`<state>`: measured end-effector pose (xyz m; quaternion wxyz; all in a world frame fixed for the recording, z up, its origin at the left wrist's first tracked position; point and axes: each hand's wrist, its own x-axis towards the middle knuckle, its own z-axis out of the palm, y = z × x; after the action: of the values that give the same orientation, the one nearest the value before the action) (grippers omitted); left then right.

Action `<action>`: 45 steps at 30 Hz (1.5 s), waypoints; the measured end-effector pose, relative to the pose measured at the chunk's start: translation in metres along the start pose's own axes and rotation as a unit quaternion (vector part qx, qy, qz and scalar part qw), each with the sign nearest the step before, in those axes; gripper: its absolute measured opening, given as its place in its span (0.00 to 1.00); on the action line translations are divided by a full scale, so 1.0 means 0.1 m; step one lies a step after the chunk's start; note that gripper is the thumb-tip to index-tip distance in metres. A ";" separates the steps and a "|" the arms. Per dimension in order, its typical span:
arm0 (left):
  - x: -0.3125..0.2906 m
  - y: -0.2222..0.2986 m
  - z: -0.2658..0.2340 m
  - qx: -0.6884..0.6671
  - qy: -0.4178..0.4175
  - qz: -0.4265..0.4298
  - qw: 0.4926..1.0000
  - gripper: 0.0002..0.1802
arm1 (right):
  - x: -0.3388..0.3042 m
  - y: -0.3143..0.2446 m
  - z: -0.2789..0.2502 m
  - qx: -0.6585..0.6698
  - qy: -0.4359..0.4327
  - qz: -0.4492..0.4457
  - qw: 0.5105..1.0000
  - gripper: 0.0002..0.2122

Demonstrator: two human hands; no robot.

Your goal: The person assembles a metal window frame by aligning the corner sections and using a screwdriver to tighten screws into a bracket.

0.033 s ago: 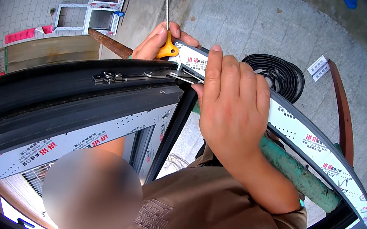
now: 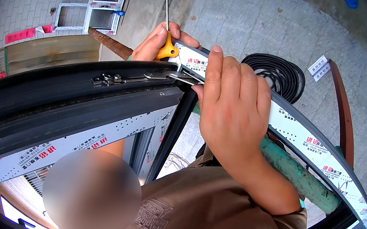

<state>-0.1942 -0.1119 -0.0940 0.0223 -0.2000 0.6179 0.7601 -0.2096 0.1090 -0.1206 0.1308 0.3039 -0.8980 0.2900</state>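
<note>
My left hand comes up behind a dark window frame, fingers curled around a hex key with a yellow handle. Its thin metal shaft points up and away from me. At the frame's corner a metal hinge arm reaches across to a sash profile covered in white printed film. My right hand is clamped over that profile near the corner, fingers across its top and thumb by the hinge arm's end. The hex key's handle touches or nearly touches the profile's end; I cannot tell which.
A coil of black rubber strip lies on the paving beyond my right hand. A green pipe runs under the profile, and a rusty pipe is at the left. Farther off are white-wrapped window frames and a red-brown bar.
</note>
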 end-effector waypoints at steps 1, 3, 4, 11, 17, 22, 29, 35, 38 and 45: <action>-0.01 0.00 0.02 0.004 0.005 0.006 1.000 0.19 | -0.01 0.01 0.01 -0.007 0.003 -0.002 1.000 0.32; -0.01 -0.01 0.04 0.016 0.014 0.021 1.000 0.19 | -0.01 0.00 0.03 -0.020 0.004 -0.006 1.000 0.31; -0.01 -0.01 0.04 0.017 0.015 0.026 0.999 0.19 | -0.01 0.01 0.01 -0.025 0.002 -0.008 1.000 0.30; -0.04 -0.03 0.14 -0.008 0.046 0.035 0.998 0.19 | 0.00 0.00 0.03 -0.029 0.001 -0.009 1.000 0.25; -0.03 -0.06 0.15 -0.005 0.053 0.045 0.998 0.20 | 0.04 0.01 0.01 -0.042 0.005 -0.003 0.999 0.16; -0.04 -0.06 0.14 -0.011 0.048 0.054 0.997 0.21 | 0.04 -0.01 0.02 -0.044 0.011 0.004 0.999 0.15; -0.07 -0.07 0.13 -0.015 0.054 0.062 0.997 0.21 | 0.02 -0.03 0.07 -0.054 0.034 0.006 0.998 0.14; -0.03 -0.10 0.05 -0.056 0.002 0.063 0.996 0.20 | 0.00 -0.01 0.13 -0.059 0.048 0.013 0.997 0.17; -0.02 -0.09 0.09 -0.085 -0.020 0.061 0.994 0.20 | 0.01 -0.03 0.13 -0.051 0.062 0.024 0.996 0.16; -0.02 -0.07 0.07 -0.068 -0.043 0.069 0.994 0.19 | -0.01 -0.01 0.03 -0.049 0.032 0.013 0.998 0.16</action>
<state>-0.1927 -0.1029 -0.0992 -0.0176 -0.1251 0.5759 0.8077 -0.2081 0.1068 -0.1234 0.1702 0.2759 -0.9104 0.2569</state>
